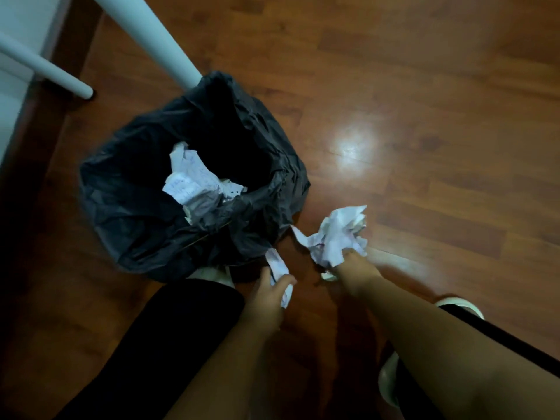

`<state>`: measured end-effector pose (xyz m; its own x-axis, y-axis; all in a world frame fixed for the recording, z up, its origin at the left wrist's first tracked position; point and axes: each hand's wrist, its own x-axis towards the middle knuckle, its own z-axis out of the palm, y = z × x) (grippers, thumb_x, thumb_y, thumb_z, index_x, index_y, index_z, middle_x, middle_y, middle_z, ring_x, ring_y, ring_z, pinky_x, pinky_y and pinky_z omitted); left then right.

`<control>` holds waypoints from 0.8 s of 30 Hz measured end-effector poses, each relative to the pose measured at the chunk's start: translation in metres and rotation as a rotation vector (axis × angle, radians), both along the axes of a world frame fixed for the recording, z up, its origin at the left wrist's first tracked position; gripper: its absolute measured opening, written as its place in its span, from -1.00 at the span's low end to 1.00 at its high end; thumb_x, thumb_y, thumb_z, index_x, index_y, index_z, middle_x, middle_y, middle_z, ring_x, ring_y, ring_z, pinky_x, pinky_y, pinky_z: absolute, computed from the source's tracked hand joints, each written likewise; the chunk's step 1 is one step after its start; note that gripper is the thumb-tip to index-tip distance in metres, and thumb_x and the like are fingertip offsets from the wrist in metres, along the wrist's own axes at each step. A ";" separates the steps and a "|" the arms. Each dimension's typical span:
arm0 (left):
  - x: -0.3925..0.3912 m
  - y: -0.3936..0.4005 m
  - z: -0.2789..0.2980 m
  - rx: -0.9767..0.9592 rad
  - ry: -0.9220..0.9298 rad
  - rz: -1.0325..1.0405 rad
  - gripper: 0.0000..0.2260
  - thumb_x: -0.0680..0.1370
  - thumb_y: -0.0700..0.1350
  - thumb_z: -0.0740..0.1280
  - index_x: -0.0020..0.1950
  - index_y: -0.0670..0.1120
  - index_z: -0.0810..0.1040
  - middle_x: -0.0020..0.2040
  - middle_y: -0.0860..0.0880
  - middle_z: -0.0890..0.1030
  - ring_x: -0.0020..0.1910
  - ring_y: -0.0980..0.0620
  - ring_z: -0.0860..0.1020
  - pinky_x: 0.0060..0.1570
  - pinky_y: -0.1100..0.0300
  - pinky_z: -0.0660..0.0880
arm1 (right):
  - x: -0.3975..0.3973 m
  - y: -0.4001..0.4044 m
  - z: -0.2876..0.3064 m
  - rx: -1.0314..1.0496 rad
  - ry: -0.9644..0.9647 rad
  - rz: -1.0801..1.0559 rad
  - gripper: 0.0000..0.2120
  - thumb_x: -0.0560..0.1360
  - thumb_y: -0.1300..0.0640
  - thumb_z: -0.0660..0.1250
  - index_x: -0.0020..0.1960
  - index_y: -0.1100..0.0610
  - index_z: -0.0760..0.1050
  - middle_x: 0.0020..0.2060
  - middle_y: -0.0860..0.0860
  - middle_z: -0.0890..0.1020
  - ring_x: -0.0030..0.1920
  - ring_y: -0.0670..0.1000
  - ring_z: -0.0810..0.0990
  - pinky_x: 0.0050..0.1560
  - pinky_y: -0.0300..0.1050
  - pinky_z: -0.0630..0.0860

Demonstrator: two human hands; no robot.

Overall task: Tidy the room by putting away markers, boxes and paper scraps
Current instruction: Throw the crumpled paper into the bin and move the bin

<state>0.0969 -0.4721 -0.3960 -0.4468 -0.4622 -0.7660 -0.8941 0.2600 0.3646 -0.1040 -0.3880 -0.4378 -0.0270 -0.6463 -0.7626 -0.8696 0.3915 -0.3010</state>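
Note:
A bin lined with a black bag point(145, 207) stands on the wooden floor, with crumpled white paper point(194, 183) inside it. My right hand point(354, 268) is shut on a large wad of crumpled paper scraps point(336, 234), held just right of the bin's near rim. My left hand point(269, 295) grips a smaller strip of paper point(277, 268) low beside the bin's front. A small scrap point(328, 277) shows under my right hand; whether it lies on the floor I cannot tell.
Two white table legs point(157, 40) slant down behind the bin, one touching the bag. A white wall and dark skirting run along the left. My dark-clothed legs and light shoes point(388, 380) are at the bottom. Glossy floor stretches to the right.

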 end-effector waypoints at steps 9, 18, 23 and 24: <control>-0.063 0.008 0.128 -0.028 0.357 -0.279 -0.36 0.44 -0.40 0.28 0.41 0.15 0.39 0.48 -0.06 0.15 0.30 -0.20 0.43 0.16 -0.06 0.53 | -0.071 -0.015 0.128 -0.427 0.109 -0.702 -0.88 0.41 0.16 0.44 -0.13 0.20 0.69 -0.21 0.20 0.71 -0.13 0.22 0.66 -0.20 -0.15 0.36; -0.055 -0.033 0.255 -0.411 0.756 -0.085 -0.46 0.41 -0.41 0.35 0.26 0.09 0.53 0.23 -0.06 0.33 0.15 -0.15 0.53 0.12 0.08 0.52 | -0.047 -0.069 0.270 -0.822 -0.038 -0.890 -0.84 0.52 0.17 0.35 -0.04 0.19 0.69 -0.23 0.12 0.71 -0.31 0.06 0.67 -0.30 -0.37 0.47; -0.036 -0.091 0.318 -0.880 0.846 0.291 -0.44 0.39 -0.45 0.39 0.28 0.04 0.56 0.13 -0.03 0.32 0.08 -0.01 0.49 0.08 0.33 0.46 | -0.009 -0.109 0.310 -1.185 0.032 -0.699 -0.76 0.48 0.19 0.34 0.10 0.06 0.69 -0.05 0.04 0.74 0.07 0.08 0.66 0.13 -0.54 0.28; -0.033 -0.099 0.324 -0.955 0.879 0.364 -0.45 0.39 -0.45 0.40 0.28 0.01 0.57 0.13 -0.02 0.30 0.05 0.07 0.46 0.07 0.41 0.44 | 0.002 -0.117 0.314 -1.257 0.033 -0.636 -0.73 0.46 0.21 0.33 0.11 0.06 0.68 -0.04 0.04 0.74 0.07 0.10 0.65 0.18 -0.37 0.36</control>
